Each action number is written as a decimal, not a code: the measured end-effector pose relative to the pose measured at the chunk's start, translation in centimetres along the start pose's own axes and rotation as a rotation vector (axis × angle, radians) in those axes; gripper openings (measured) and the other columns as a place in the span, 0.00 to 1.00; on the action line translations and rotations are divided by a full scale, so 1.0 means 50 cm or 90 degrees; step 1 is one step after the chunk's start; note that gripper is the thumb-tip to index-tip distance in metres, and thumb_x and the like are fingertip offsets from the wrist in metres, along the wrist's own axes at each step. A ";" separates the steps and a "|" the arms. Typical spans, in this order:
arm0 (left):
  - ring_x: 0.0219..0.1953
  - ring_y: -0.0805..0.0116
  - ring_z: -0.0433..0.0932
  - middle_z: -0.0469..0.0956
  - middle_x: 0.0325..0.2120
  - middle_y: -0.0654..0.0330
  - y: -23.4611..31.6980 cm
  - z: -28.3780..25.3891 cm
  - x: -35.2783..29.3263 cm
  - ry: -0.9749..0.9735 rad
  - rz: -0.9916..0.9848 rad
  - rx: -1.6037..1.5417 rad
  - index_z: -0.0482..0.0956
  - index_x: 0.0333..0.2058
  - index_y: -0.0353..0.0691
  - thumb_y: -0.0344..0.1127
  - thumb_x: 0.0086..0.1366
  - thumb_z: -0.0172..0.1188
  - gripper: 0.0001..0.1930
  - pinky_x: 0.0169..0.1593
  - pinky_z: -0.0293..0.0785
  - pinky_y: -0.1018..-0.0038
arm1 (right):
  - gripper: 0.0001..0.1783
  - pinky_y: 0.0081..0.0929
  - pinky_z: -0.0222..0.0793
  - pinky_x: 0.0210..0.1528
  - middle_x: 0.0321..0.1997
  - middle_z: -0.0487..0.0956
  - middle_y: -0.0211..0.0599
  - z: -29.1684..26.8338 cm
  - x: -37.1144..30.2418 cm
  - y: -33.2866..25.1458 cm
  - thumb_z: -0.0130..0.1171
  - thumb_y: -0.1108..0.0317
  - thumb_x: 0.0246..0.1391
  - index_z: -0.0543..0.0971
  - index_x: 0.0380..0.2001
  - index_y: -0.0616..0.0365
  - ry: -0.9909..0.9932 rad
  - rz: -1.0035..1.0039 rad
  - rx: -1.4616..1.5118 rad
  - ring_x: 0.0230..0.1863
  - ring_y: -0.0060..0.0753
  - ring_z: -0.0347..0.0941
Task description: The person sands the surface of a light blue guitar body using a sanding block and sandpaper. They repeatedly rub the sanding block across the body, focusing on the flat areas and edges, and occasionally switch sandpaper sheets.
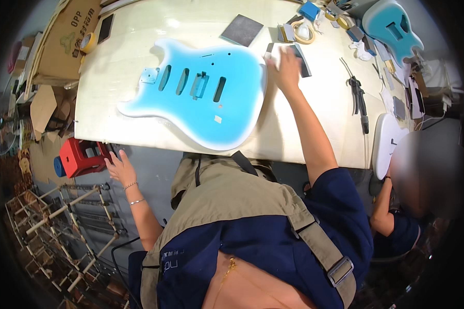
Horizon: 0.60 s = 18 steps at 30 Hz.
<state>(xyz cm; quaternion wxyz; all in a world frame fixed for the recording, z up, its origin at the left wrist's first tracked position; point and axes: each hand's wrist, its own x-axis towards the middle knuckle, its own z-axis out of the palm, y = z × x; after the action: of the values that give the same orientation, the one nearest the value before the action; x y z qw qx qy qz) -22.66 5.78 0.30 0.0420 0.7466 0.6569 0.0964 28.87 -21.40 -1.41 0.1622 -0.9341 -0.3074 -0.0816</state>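
An electric guitar body [237, 108], light blue fading to white at its rim, lies flat on the pale-covered table [314, 139]. Its pickup slots and cavity face up. Beyond its right end, my right hand [286, 69] reaches over a dark, flat sheet with a pale part [302, 61]; the fingers are apart and slightly blurred, and I cannot tell whether they touch it. Off the table's front left edge, my left hand [121, 168] hangs open with spread fingers, holding nothing, near a red stool [82, 158].
A grey square sheet [242, 30], tape roll [304, 32] and black air blow gun [358, 100] lie on the table. A cardboard box [67, 41] stands left. At right, a co-worker's arm [382, 206] is beside a white guitar body [384, 144]. A rack [62, 226] stands lower left.
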 end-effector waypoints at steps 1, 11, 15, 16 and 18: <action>0.67 0.41 0.50 0.50 0.66 0.40 -0.024 0.031 0.027 -0.025 0.012 -0.048 0.62 0.65 0.43 0.62 0.68 0.43 0.35 0.67 0.44 0.48 | 0.37 0.45 0.53 0.68 0.65 0.65 0.55 0.014 0.026 -0.017 0.58 0.47 0.56 0.68 0.60 0.64 -0.009 0.000 0.197 0.67 0.54 0.58; 0.67 0.44 0.52 0.54 0.63 0.40 0.203 0.098 0.215 -0.222 0.203 -0.413 0.58 0.63 0.29 0.51 0.68 0.53 0.35 0.67 0.50 0.60 | 0.48 0.47 0.69 0.55 0.56 0.73 0.56 0.151 0.269 -0.144 0.57 0.42 0.51 0.54 0.69 0.54 -0.112 0.032 -0.172 0.59 0.58 0.68; 0.68 0.46 0.50 0.53 0.64 0.41 0.237 0.118 0.253 -0.178 0.310 -0.350 0.59 0.64 0.34 0.49 0.66 0.57 0.35 0.68 0.47 0.54 | 0.38 0.48 0.73 0.47 0.47 0.79 0.48 0.101 0.296 -0.125 0.52 0.57 0.54 0.57 0.67 0.53 -0.189 0.100 -0.094 0.45 0.55 0.76; 0.68 0.46 0.50 0.53 0.64 0.42 0.239 0.112 0.255 -0.083 0.386 -0.228 0.60 0.64 0.35 0.49 0.65 0.58 0.34 0.68 0.46 0.52 | 0.37 0.48 0.72 0.49 0.49 0.78 0.48 0.090 0.277 -0.128 0.53 0.60 0.53 0.58 0.67 0.52 -0.132 0.138 -0.008 0.48 0.55 0.75; 0.65 0.51 0.58 0.65 0.57 0.48 0.301 0.078 0.232 0.055 0.552 -0.220 0.74 0.53 0.40 0.43 0.61 0.63 0.23 0.66 0.47 0.48 | 0.34 0.46 0.57 0.60 0.64 0.65 0.51 0.043 0.181 -0.088 0.55 0.73 0.51 0.66 0.64 0.48 0.017 0.198 0.195 0.64 0.50 0.59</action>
<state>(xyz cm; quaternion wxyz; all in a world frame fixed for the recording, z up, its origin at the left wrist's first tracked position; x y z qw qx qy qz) -5.88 15.51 0.35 0.0940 0.9295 0.2598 0.2442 33.57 -12.31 -0.03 0.3170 -0.9335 -0.1666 -0.0201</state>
